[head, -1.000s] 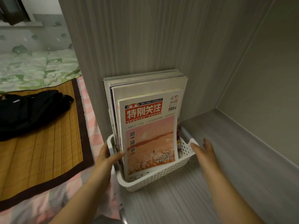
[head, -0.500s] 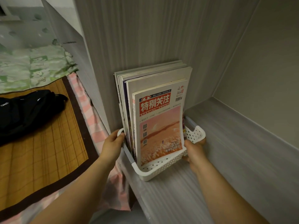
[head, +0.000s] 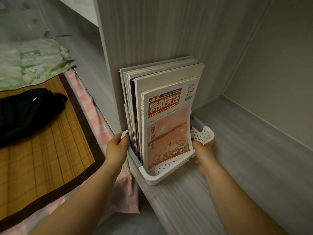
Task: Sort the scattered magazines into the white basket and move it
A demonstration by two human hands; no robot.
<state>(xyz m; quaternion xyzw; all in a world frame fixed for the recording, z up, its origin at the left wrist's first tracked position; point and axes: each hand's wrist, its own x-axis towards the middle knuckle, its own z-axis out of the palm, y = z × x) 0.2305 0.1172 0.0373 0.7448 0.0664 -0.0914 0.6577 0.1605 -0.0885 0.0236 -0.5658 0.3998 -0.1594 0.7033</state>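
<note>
A white perforated basket stands on a grey wooden shelf, pushed against the left side panel. Several magazines stand upright in it, the front one with a red title block and a pink sunset cover. My left hand grips the basket's left rim, fingers curled over the edge beside the magazines. My right hand holds the basket's right side, fingers wrapped under and round its wall.
The grey side panel rises right behind the magazines, and the back wall closes the shelf on the right. To the left lies a bed with a bamboo mat, a black bag and a green patterned quilt.
My right hand moved from reaching toward the basket's right end to holding it. The basket now sits further onto the shelf against the side panel.
</note>
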